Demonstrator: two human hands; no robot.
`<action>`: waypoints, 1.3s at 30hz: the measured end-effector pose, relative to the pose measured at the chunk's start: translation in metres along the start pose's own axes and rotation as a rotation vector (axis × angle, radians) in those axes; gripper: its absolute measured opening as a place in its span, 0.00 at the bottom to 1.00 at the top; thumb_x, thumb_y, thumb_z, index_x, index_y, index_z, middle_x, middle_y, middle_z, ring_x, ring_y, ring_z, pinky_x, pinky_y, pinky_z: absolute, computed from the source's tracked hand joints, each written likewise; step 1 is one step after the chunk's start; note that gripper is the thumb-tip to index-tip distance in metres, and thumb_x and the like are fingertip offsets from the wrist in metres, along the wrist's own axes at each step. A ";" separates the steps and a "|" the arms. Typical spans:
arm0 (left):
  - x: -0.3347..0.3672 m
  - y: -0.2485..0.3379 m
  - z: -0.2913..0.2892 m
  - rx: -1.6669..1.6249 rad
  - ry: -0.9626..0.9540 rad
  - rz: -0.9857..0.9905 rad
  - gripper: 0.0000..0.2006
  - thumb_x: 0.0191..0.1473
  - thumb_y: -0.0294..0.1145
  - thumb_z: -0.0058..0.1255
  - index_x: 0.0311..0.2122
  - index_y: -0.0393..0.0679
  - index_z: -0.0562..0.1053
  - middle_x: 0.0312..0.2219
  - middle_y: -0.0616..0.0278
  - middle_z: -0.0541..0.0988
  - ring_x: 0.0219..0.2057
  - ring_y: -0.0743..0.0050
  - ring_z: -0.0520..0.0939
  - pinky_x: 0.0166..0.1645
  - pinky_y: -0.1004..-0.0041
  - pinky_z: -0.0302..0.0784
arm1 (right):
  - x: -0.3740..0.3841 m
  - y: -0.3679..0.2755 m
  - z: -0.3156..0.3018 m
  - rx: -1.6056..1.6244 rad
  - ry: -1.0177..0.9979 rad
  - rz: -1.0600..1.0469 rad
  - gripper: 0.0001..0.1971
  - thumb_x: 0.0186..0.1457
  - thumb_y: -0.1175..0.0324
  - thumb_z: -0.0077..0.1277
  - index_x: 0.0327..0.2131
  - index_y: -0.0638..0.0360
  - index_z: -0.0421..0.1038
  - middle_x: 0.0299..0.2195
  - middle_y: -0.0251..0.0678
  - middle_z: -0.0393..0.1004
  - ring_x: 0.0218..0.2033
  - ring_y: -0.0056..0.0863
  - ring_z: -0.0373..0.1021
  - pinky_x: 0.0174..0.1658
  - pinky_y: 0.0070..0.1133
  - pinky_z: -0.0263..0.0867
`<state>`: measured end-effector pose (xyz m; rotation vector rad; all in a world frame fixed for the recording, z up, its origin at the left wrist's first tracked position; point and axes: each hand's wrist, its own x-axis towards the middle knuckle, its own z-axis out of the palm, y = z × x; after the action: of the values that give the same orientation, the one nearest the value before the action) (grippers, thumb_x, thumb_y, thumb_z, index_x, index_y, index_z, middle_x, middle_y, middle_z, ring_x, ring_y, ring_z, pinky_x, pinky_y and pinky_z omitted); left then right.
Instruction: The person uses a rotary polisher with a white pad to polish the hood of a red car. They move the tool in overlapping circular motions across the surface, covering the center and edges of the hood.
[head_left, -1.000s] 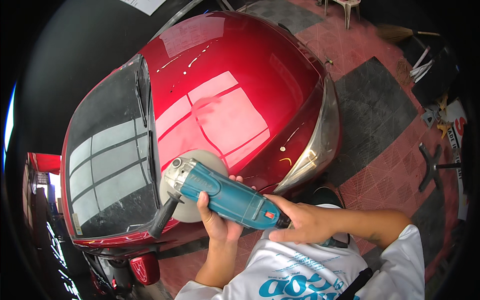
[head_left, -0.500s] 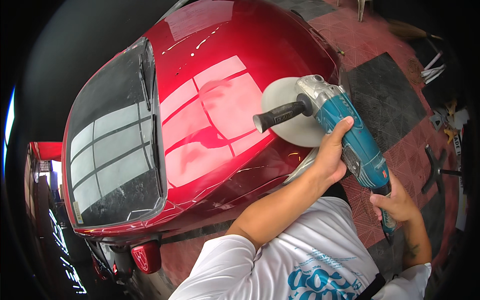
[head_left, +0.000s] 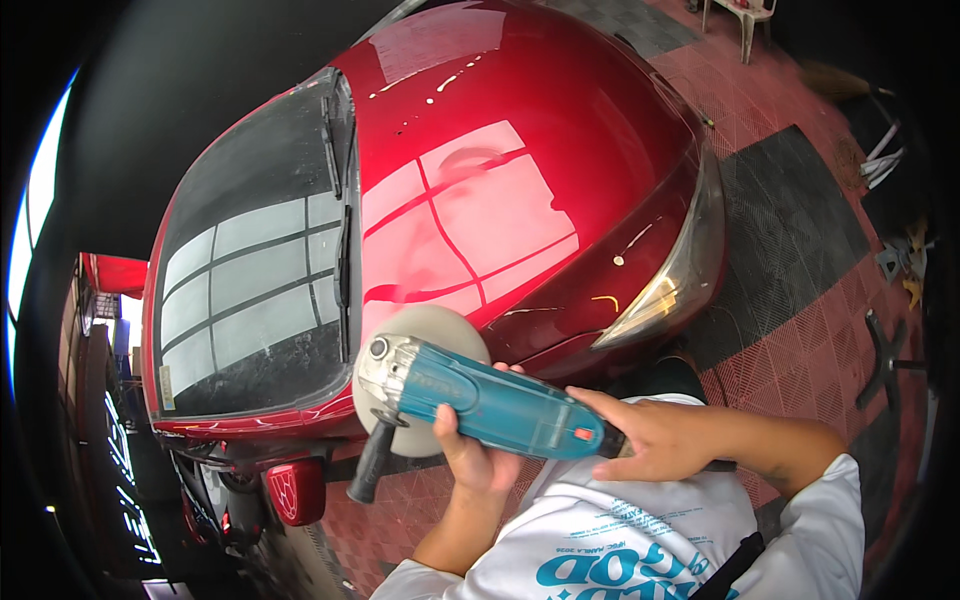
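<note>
A blue power polisher (head_left: 510, 405) with a silver head lies across in front of me, its round off-white pad (head_left: 435, 325) over the red car's near side by the windshield corner. My left hand (head_left: 475, 455) grips the polisher's body from below, behind the head, thumb up on its side. Around the rear end my right hand (head_left: 650, 440) is closed, partly covering the grip. The black side handle (head_left: 372, 465) sticks out with no hand on it. Whether the pad touches the paint cannot be made out. Streaks of white compound (head_left: 450, 80) dot the glossy bonnet (head_left: 600, 130).
Dusty windshield (head_left: 250, 270) with wipers lies left of the bonnet; a red side mirror (head_left: 295, 490) juts out nearest me. A headlight (head_left: 665, 295) marks the car's front corner. Red and dark floor tiles (head_left: 780, 230) spread right, with a black cross-shaped stand (head_left: 882, 360) and a chair (head_left: 745, 20).
The polisher has swung left, away from the car's front corner and toward the windshield, its head now pointing left. Both hands moved with it, still gripping. The view has shifted slightly.
</note>
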<state>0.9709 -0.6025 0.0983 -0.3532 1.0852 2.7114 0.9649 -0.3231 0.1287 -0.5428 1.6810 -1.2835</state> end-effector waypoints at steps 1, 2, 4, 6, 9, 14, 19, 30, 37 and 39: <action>0.006 0.005 -0.002 -0.003 0.009 0.025 0.42 0.60 0.67 0.59 0.66 0.41 0.70 0.61 0.48 0.77 0.65 0.44 0.77 0.73 0.40 0.70 | 0.005 -0.002 0.003 0.015 0.025 -0.022 0.58 0.67 0.44 0.59 0.80 0.66 0.31 0.32 0.54 0.77 0.32 0.40 0.77 0.37 0.33 0.71; 0.014 0.007 0.001 -0.014 -0.045 -0.010 0.42 0.61 0.67 0.58 0.65 0.40 0.70 0.60 0.49 0.78 0.65 0.45 0.77 0.73 0.38 0.70 | 0.009 0.007 0.009 0.012 0.103 -0.113 0.58 0.67 0.45 0.59 0.80 0.67 0.30 0.32 0.53 0.77 0.30 0.39 0.76 0.36 0.33 0.71; 0.034 0.011 0.007 -0.053 -0.141 -0.062 0.41 0.62 0.67 0.57 0.64 0.39 0.71 0.58 0.49 0.80 0.65 0.46 0.77 0.72 0.33 0.70 | 0.009 0.019 0.014 0.052 0.195 -0.178 0.57 0.67 0.47 0.59 0.80 0.65 0.30 0.34 0.52 0.77 0.28 0.35 0.75 0.34 0.31 0.71; 0.057 0.000 0.023 -0.079 -0.158 -0.140 0.39 0.63 0.64 0.58 0.64 0.39 0.70 0.57 0.46 0.80 0.62 0.44 0.79 0.70 0.36 0.74 | -0.004 0.015 0.008 0.157 0.255 -0.139 0.55 0.67 0.52 0.60 0.80 0.63 0.30 0.39 0.49 0.78 0.25 0.29 0.74 0.33 0.29 0.72; 0.105 -0.034 0.050 -0.097 -0.184 -0.258 0.35 0.64 0.59 0.59 0.64 0.41 0.71 0.55 0.48 0.80 0.59 0.47 0.82 0.67 0.42 0.77 | -0.033 0.004 -0.008 0.485 0.393 -0.025 0.50 0.68 0.62 0.60 0.81 0.52 0.35 0.43 0.40 0.77 0.24 0.19 0.72 0.29 0.22 0.74; 0.222 -0.097 0.117 -0.038 -0.239 -0.412 0.29 0.63 0.56 0.63 0.58 0.43 0.73 0.46 0.54 0.83 0.48 0.56 0.86 0.58 0.50 0.84 | -0.043 0.030 -0.070 0.581 0.658 -0.046 0.40 0.69 0.64 0.58 0.77 0.52 0.47 0.38 0.37 0.74 0.21 0.20 0.72 0.22 0.22 0.71; 0.313 -0.107 0.162 -0.017 -0.277 -0.361 0.28 0.61 0.59 0.65 0.50 0.43 0.75 0.39 0.56 0.83 0.40 0.59 0.86 0.50 0.54 0.87 | -0.017 0.043 -0.160 0.581 0.700 -0.088 0.36 0.71 0.62 0.56 0.75 0.50 0.50 0.37 0.36 0.74 0.21 0.19 0.70 0.22 0.21 0.72; 0.183 -0.004 0.069 0.056 -0.026 -0.059 0.39 0.63 0.67 0.56 0.60 0.39 0.71 0.47 0.50 0.82 0.50 0.50 0.86 0.59 0.40 0.84 | 0.032 0.007 -0.125 0.411 0.090 -0.061 0.54 0.70 0.55 0.58 0.81 0.55 0.26 0.55 0.53 0.73 0.31 0.30 0.78 0.35 0.30 0.80; 0.149 -0.017 0.067 0.005 0.020 0.009 0.42 0.62 0.70 0.54 0.63 0.37 0.70 0.56 0.47 0.80 0.60 0.47 0.81 0.67 0.23 0.72 | 0.017 0.029 -0.115 0.201 0.205 -0.185 0.54 0.69 0.54 0.59 0.79 0.68 0.30 0.69 0.66 0.63 0.68 0.47 0.67 0.70 0.33 0.63; 0.176 -0.044 0.076 -0.017 -0.103 -0.148 0.41 0.59 0.68 0.59 0.62 0.41 0.71 0.52 0.48 0.81 0.54 0.45 0.84 0.64 0.35 0.80 | 0.003 0.056 -0.108 0.110 0.359 -0.199 0.55 0.69 0.54 0.59 0.79 0.68 0.30 0.69 0.65 0.64 0.67 0.51 0.70 0.69 0.34 0.65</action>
<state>0.8040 -0.5013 0.0721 -0.2812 0.9687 2.5793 0.8802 -0.2504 0.0793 -0.4404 1.8669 -1.6874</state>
